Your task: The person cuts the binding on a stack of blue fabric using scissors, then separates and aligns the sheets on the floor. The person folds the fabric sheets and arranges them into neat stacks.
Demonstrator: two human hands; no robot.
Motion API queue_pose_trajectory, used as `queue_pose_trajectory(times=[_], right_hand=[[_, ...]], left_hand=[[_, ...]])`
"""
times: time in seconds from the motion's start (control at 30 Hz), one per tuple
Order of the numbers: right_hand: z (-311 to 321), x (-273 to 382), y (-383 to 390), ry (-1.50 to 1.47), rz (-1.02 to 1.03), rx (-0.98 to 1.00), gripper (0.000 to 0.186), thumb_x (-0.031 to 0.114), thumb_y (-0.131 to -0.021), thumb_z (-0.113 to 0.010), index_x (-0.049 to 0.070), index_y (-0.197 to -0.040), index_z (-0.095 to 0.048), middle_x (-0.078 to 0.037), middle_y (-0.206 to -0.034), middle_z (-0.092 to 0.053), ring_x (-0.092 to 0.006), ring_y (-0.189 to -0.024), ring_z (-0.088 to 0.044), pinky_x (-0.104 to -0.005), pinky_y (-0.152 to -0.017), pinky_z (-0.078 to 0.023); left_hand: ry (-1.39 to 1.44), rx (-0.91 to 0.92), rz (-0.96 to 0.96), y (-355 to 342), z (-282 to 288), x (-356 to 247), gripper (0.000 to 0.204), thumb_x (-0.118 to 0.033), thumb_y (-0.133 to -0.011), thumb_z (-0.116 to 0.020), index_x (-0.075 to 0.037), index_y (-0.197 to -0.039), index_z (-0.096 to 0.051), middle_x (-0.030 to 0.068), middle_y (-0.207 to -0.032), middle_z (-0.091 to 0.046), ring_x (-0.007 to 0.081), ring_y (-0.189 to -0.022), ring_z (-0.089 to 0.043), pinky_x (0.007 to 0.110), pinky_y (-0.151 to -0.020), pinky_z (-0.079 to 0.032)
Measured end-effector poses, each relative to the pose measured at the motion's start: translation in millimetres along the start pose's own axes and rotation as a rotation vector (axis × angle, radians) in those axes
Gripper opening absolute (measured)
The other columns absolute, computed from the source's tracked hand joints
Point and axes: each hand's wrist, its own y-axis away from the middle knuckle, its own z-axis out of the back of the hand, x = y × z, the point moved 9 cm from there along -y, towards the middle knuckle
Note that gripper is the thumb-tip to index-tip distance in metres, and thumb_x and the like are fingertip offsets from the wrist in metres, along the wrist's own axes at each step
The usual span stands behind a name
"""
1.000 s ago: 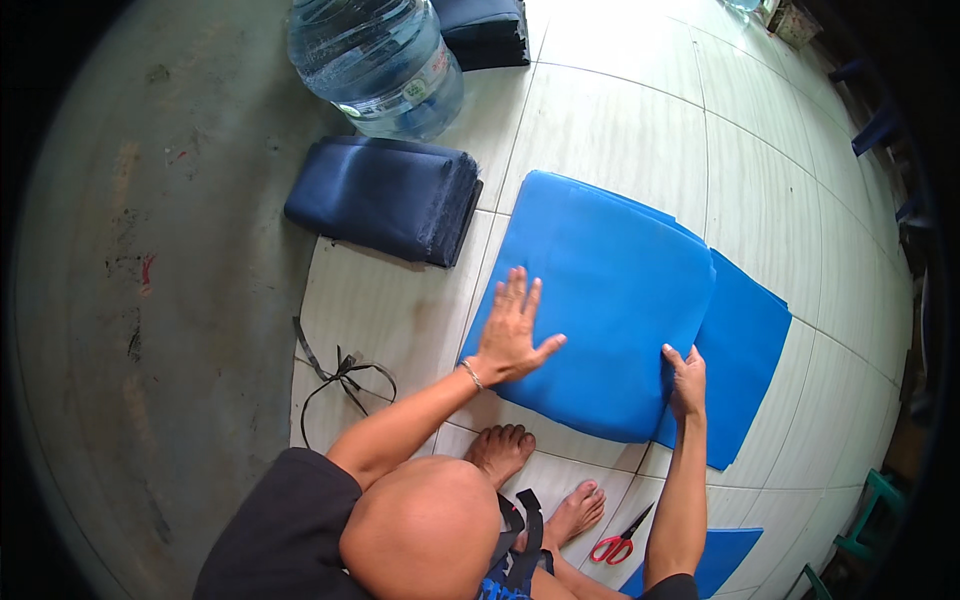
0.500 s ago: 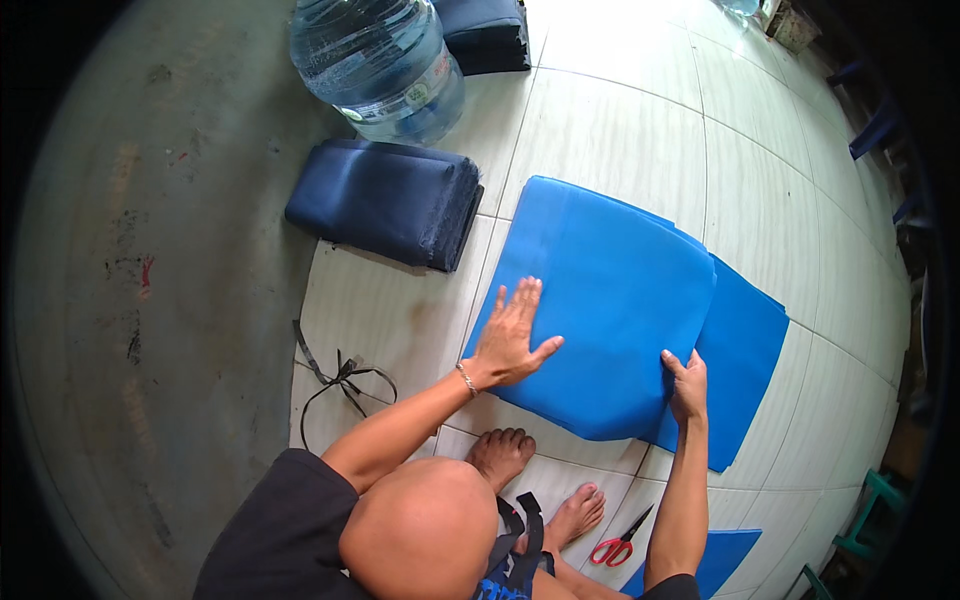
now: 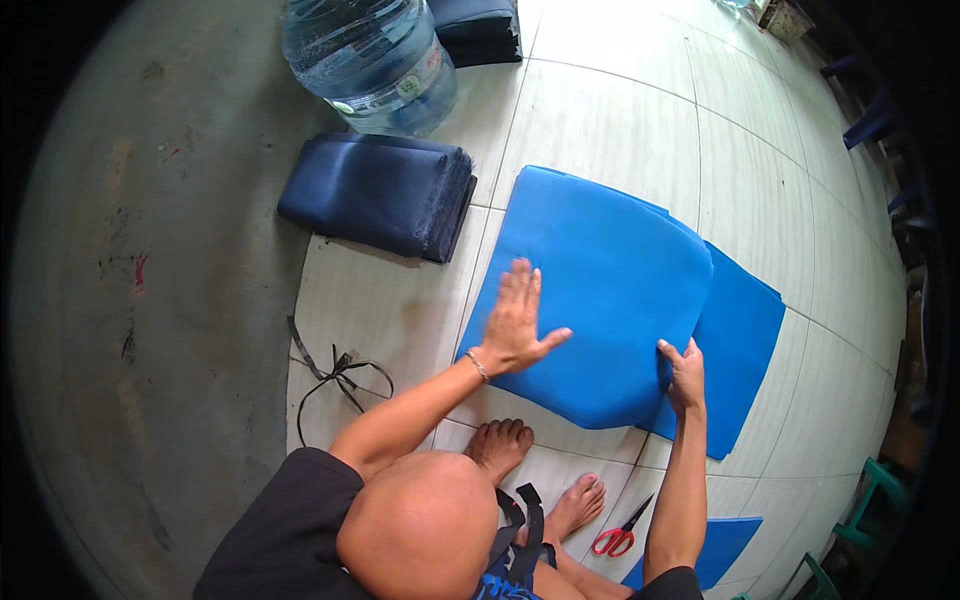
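A stack of blue sheets (image 3: 610,270), fabric-like and smooth, lies on the tiled floor in front of me. Flat on its left part rests my left hand (image 3: 515,325), fingers stretched and thumb out. At the stack's lower right edge my right hand (image 3: 685,375) pinches the border of the upper sheets, thumb on top and fingers hidden beneath. More blue sheets (image 3: 745,330) stick out from under the right side. Whether my right hand grips one sheet or more I cannot tell.
Red-handled scissors (image 3: 615,540) lie by my right foot, near another blue piece (image 3: 730,550). A folded dark blue fabric bundle (image 3: 375,195) and a large water bottle (image 3: 375,65) stand at upper left. A black strap (image 3: 340,375) lies left; a green stool (image 3: 875,505) is at lower right.
My left hand has shifted slightly up and to the right over the blue sheets. The right hand keeps its hold on the edge. The whole view has moved a little.
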Motion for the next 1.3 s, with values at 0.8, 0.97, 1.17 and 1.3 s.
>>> queue_pose_trajectory(times=[0.8,0.97,1.17,1.3], right_hand=[[4,-1,2,-0.027,-0.016,-0.001,0.038,0.003,-0.093,-0.065,-0.005,-0.127,-0.052,-0.013,-0.118,-0.066,-0.0208,-0.103,-0.066,-0.0359,-0.092,-0.054],[2,-2,0,-0.024,0.014,0.006,0.037,0.003,-0.093,-0.065,-0.004,-0.127,-0.053,-0.013,-0.12,-0.065,-0.0209,-0.108,-0.064,-0.0362,-0.097,-0.051],[14,1,2,-0.063,-0.048,0.036,0.037,0.002,-0.092,-0.065,-0.004,-0.127,-0.053,-0.014,-0.12,-0.065,-0.0214,-0.108,-0.065,-0.0372,-0.096,-0.052],[15,9,6,-0.122,-0.059,0.035,0.042,0.003,-0.091,-0.066,-0.005,-0.129,-0.051,-0.014,-0.12,-0.065,-0.0216,-0.11,-0.064,-0.0385,-0.098,-0.051]], left_hand=[[-0.011,0.02,0.082,9,-14,21,0.097,-0.057,-0.093,-0.055,0.006,-0.156,-0.015,0.0356,-0.159,-0.012,0.0433,-0.152,-0.007,0.053,-0.123,-0.003],[0.064,0.009,0.032,2,-11,-8,0.099,-0.056,-0.094,-0.053,0.01,-0.155,-0.011,0.0335,-0.16,-0.014,0.0405,-0.153,-0.008,0.052,-0.123,-0.001],[-0.024,-0.071,0.154,3,15,23,0.096,-0.054,-0.095,-0.053,0.007,-0.156,-0.01,0.0319,-0.161,-0.013,0.041,-0.153,-0.006,0.052,-0.123,0.0],[-0.037,0.047,0.095,2,-6,15,0.098,-0.056,-0.094,-0.054,0.008,-0.155,-0.011,0.0318,-0.161,-0.013,0.0409,-0.153,-0.007,0.053,-0.122,0.0]])
